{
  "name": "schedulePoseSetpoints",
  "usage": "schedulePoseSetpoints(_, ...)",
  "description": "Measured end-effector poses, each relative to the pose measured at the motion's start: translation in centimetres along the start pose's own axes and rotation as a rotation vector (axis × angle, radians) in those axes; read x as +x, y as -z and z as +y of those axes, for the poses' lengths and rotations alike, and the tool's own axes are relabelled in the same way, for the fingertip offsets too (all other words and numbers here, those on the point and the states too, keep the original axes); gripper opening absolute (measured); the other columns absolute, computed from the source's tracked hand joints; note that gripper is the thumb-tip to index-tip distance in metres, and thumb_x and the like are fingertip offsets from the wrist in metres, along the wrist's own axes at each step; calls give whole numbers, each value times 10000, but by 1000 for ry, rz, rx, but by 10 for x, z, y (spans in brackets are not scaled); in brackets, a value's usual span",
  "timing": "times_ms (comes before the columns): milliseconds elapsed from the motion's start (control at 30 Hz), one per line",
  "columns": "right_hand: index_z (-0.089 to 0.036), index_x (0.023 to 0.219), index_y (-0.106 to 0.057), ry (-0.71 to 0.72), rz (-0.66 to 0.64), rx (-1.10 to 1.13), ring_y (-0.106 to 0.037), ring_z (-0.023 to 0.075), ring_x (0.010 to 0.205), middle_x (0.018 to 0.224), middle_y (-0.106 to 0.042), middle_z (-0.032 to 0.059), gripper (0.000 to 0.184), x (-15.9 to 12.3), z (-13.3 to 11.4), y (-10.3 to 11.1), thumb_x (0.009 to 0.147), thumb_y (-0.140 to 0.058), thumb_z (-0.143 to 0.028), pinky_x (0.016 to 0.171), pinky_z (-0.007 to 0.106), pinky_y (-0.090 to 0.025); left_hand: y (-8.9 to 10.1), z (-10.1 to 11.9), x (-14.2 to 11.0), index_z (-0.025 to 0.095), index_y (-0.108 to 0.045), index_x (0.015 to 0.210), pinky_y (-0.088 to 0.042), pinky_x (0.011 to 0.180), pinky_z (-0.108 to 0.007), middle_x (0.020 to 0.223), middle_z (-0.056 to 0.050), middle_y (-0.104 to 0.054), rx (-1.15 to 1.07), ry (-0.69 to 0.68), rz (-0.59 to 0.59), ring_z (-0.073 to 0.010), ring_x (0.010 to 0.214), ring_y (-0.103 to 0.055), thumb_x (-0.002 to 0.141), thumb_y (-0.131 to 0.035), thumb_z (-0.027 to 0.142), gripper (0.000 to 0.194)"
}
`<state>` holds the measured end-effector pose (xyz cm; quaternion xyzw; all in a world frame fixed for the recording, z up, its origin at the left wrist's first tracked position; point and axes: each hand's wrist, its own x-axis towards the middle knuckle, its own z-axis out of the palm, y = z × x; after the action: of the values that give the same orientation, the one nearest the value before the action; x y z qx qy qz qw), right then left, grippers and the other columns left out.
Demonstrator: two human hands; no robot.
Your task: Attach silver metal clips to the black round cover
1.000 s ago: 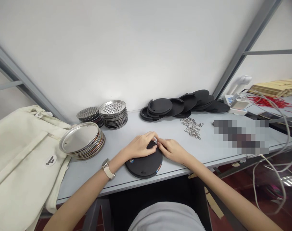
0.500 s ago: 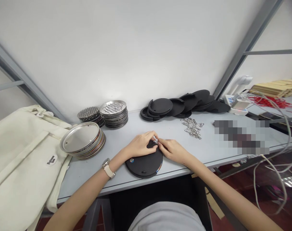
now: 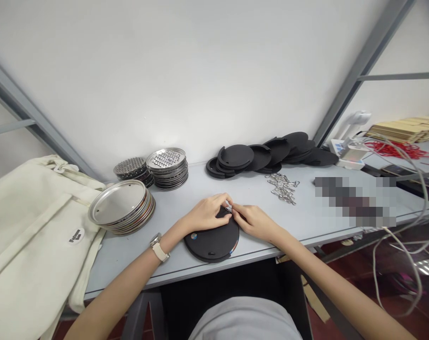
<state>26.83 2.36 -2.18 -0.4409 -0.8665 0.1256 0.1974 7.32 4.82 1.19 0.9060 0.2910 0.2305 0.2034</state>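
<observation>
A round black disc (image 3: pixel 210 241) lies flat near the table's front edge, with a small coloured sticker on its left and a coloured rim at its lower right. Above its far edge, my left hand (image 3: pixel 209 212) and my right hand (image 3: pixel 251 219) meet fingertip to fingertip. Between their pinched fingers shows a small silver metal clip (image 3: pixel 229 208), mostly covered, so its exact shape is hard to tell. My left thumb rests over the disc. To the right, several similar metal clips (image 3: pixel 284 190) lie in a loose pile.
Stacked metal grater discs (image 3: pixel 167 160) and smooth metal discs (image 3: pixel 118 203) stand at the left beside a cream bag (image 3: pixel 33 236). Overlapping black discs (image 3: pixel 237 157) line the wall. At right are red cords (image 3: pixel 394 150), wooden strips (image 3: pixel 405 130), white cables (image 3: pixel 421 189) and a blurred-out patch.
Hardly anything differs. Both hands stay pinched at the disc's far edge, with only a very slight shift of the fingers.
</observation>
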Motion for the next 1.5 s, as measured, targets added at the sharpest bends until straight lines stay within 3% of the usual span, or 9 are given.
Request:
schedulePoseSetpoints(233,-175,939,-549,-19,16,-13,-567,150,611,745,-644,43,237,-1,-2,1,941,-319,-235,606,236,-340,-1,-2,0,194,-494,970,-416,635,-229,875,6,-567,-47,12,1,-85,600,-458,776,-545,206,201)
schedulePoseSetpoints(600,-192,862,-512,-34,79,-11,-509,133,537,650,-586,9,192,-1,-4,0,926,-337,-239,557,228,-302,-2,-3,-1,198,-498,973,-411,651,-228,879,14,-559,-49,-10,5,-82,605,-443,781,-542,181,198)
schedulePoseSetpoints(1067,-188,954,-539,-24,54,-1,-543,141,573,705,-620,25,214,-1,-3,0,933,-333,-239,575,228,-323,-2,-2,0,189,-507,966,-416,670,-240,845,4,-554,-64,-14,3,-98,637,-463,787,-526,181,180)
schedulePoseSetpoints(1500,-215,763,-436,-58,151,110,-371,107,459,548,-417,-50,200,-3,0,0,930,-340,-267,509,211,-275,-1,-2,-1,199,-506,994,-402,632,-219,842,18,-574,-53,-11,-25,-85,614,-457,822,-495,175,174)
